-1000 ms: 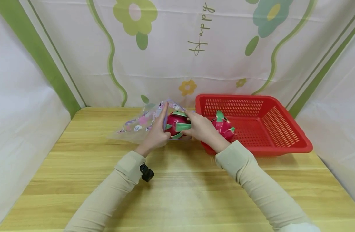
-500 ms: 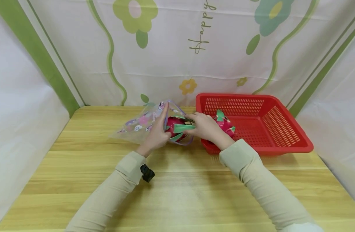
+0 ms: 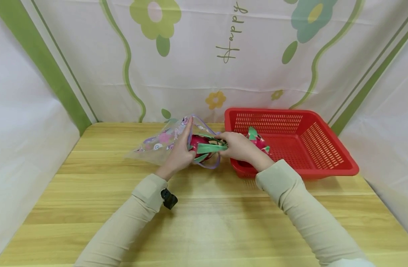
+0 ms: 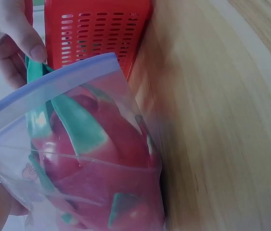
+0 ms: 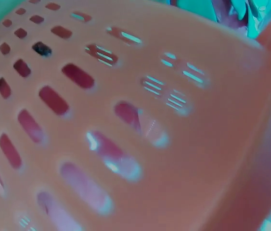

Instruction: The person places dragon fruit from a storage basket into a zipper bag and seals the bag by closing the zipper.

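A clear zip bag (image 3: 165,138) with cartoon prints and a purple rim lies on the table, its mouth facing right. My left hand (image 3: 179,155) holds its edge, index finger extended along the opening. Inside sits a dragon fruit (image 4: 96,149), pink with green scales; its leafy tip sticks out past the rim. My right hand (image 3: 238,147) pinches the green leaves (image 3: 212,148) at that tip, close to the basket's left wall. A second dragon fruit (image 3: 259,142) rests in the red basket (image 3: 330,172), partly hidden behind the right hand.
The slotted basket wall (image 5: 212,125) fills most of the right wrist view, oddly coloured. A patterned cloth (image 3: 190,74) hangs behind the wooden table (image 3: 204,222). On the left wrist is a small black device (image 3: 169,199).
My right hand has slid right, from the fruit's body to its leaf tips. More of the bag's purple rim shows around the fruit. The left hand stays nearly still.
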A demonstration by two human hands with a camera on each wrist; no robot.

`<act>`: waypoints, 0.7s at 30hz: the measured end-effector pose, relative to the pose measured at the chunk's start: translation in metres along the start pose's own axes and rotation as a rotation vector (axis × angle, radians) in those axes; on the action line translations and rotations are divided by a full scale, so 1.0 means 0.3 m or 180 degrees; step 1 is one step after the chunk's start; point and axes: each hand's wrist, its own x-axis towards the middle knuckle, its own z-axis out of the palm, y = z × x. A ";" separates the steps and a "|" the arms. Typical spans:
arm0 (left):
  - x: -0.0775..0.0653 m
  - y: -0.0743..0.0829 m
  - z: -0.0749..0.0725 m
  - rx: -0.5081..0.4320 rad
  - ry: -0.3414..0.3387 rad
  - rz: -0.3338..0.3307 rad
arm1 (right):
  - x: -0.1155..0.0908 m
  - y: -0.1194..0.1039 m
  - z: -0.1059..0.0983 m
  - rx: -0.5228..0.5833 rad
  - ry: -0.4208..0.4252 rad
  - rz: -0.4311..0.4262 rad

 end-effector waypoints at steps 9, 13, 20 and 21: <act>0.001 0.003 -0.001 -0.0153 -0.0065 0.0000 | 0.005 -0.001 0.024 -0.0100 0.0162 -0.0166; -0.001 0.004 -0.003 -0.0193 -0.0059 0.0001 | 0.009 -0.007 0.033 -0.0144 0.0284 -0.0199; 0.000 0.010 -0.004 -0.0282 -0.0106 -0.0062 | 0.017 -0.014 0.047 -0.0080 0.0550 -0.0146; -0.001 0.011 -0.004 -0.0259 -0.0104 -0.0076 | 0.020 -0.015 0.049 -0.0084 0.0596 -0.0141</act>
